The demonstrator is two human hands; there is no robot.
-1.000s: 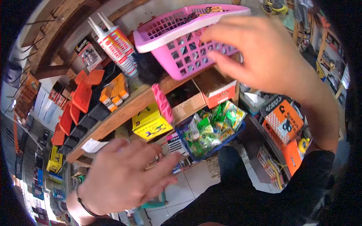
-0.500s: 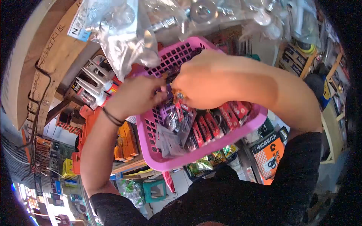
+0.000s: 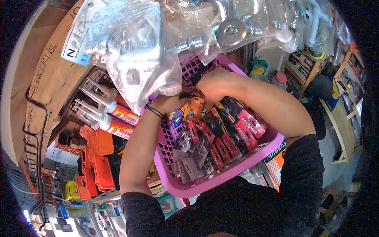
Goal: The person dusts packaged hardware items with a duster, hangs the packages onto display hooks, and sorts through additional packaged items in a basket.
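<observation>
Both hands reach into a pink plastic basket (image 3: 177, 189) filled with packaged goods. My left hand (image 3: 170, 103) is at the basket's left side, beside an orange package (image 3: 194, 108); its fingertips are partly hidden under a hanging plastic bag. Bent at the wrist, my right hand (image 3: 215, 85) is toward the back of the basket, its fingers hidden among dark items. Red and black carded packs (image 3: 245, 136) stand in rows nearer to me, with small clear packets (image 3: 193, 168) at the front left.
Clear bags with metal fittings (image 3: 138, 51) hang over the basket's back edge. Silicone sealant tubes (image 3: 120, 114) and orange bins (image 3: 103, 170) are at the left. A wooden beam with bent hooks (image 3: 47, 75) borders the far left. Wooden shelving (image 3: 339, 134) stands at the right.
The view has shifted, so the hanging bags appear larger and lower. Both hands remain in the basket, deeper toward its back, and an orange package now shows between them.
</observation>
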